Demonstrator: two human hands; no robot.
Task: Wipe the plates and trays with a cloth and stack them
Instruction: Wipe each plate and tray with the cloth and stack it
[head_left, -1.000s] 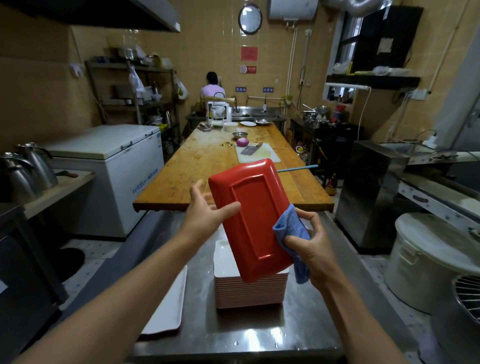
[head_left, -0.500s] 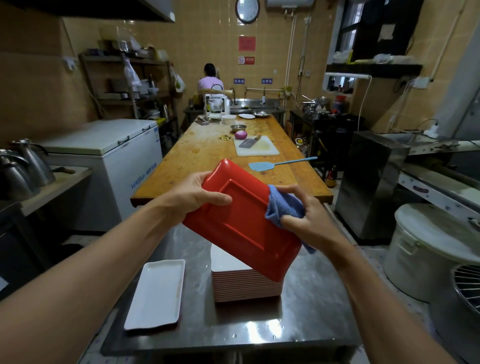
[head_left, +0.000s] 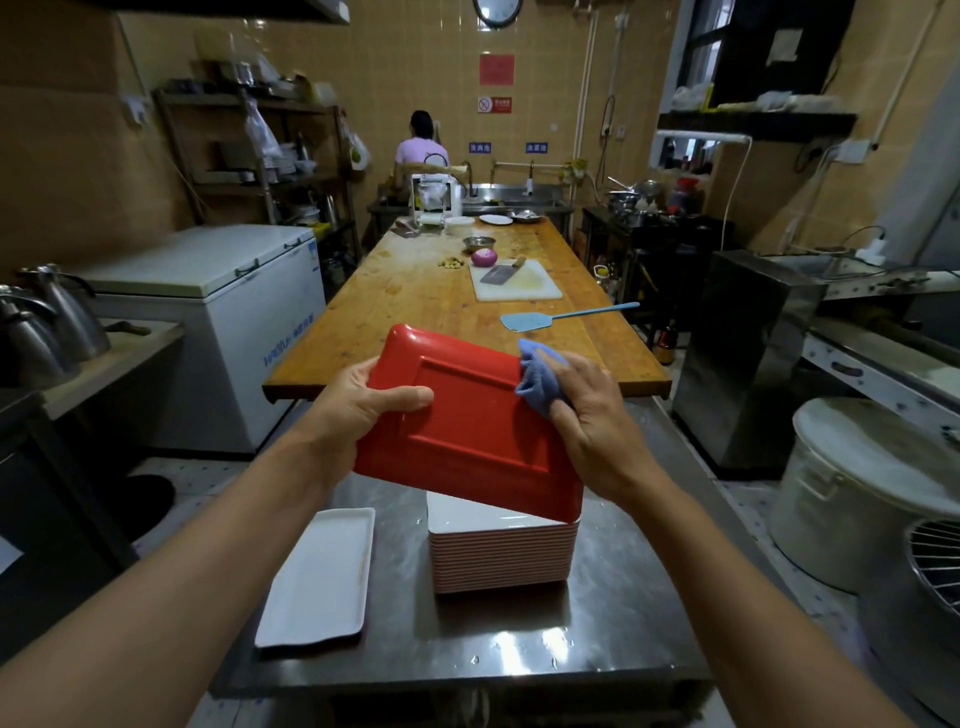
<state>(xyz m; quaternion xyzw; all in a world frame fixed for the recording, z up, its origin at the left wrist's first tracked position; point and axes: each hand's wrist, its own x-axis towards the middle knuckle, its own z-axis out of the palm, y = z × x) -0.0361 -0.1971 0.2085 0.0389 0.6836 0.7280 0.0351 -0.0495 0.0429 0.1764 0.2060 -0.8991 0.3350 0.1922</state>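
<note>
Red tray (head_left: 472, 431) underside faces us: our left hand (head_left: 358, 410) grips its edge, our right hand (head_left: 592, 410) presses a bunched cloth (head_left: 540, 376) on it.

this is looking like a commercial kitchen: a long wooden prep table (head_left: 462, 306) is running down the middle, a steel sink (head_left: 511, 195) sitting beyond its far end, a chest freezer (head_left: 218, 312) standing to its left, steel counters (head_left: 831, 291) lining its right.

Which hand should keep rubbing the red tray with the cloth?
The right hand: it already grips the blue cloth against the red tray. The left hand is busy holding the tray's edge.
</note>
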